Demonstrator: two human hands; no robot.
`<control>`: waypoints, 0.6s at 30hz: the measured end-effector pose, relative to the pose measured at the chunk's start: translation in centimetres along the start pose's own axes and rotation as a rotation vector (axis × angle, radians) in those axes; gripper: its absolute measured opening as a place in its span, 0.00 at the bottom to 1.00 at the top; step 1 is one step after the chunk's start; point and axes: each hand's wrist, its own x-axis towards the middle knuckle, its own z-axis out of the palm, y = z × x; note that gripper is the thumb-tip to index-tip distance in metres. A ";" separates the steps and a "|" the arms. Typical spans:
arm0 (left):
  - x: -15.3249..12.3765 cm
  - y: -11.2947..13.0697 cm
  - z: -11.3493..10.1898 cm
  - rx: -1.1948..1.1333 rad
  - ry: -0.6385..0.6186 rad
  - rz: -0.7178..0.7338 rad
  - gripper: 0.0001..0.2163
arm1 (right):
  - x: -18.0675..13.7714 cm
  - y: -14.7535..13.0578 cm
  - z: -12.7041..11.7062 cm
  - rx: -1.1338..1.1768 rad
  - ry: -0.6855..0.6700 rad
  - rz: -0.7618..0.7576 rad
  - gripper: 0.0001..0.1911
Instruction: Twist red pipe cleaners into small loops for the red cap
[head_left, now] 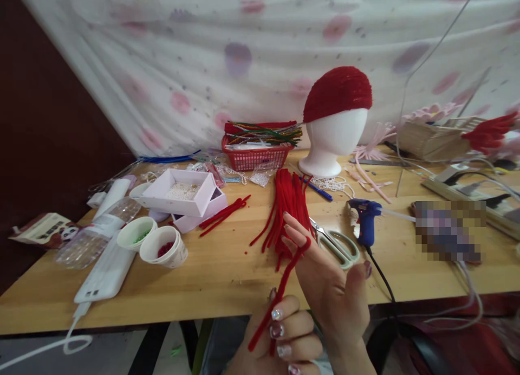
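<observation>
My left hand (284, 337) is low at the table's front edge, its fingers curled round the lower part of a red pipe cleaner (280, 296). The pipe cleaner runs up to my right hand (329, 285), where its top end hooks over a stretched finger. My right hand is raised, palm towards me, fingers straight and close together, thumb out to the right. Just beyond my hands lie a bundle of red pipe cleaners (286, 201) and scissors (337, 245) on the wooden table (211, 272).
A blue glue gun (365, 220) with a black cord lies to the right. A white foam head with a red cap (337, 120) and a red basket (255, 153) stand at the back. To the left are paper cups (164, 247), pink boxes (182, 193) and bead bags.
</observation>
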 end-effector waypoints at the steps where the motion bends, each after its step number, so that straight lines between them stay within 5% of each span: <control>1: -0.2 0.1 0.2 -0.007 -0.008 -0.001 0.19 | 0.0 0.0 0.0 -0.007 0.002 0.008 0.43; 7: 0.3 0.6 0.6 0.250 -0.044 0.015 0.24 | 0.2 0.0 -0.2 -0.022 -0.014 0.019 0.41; 13: 0.4 3.1 2.0 0.933 0.250 0.188 0.17 | 0.8 -0.5 -1.1 -0.075 -0.015 0.002 0.39; 15: -0.2 4.0 3.0 1.383 0.494 0.371 0.12 | 0.7 -0.7 -1.5 -0.131 -0.005 -0.005 0.41; 18: -0.9 4.7 4.1 2.068 0.776 0.869 0.09 | 0.4 -0.8 -1.6 -0.166 -0.044 -0.006 0.43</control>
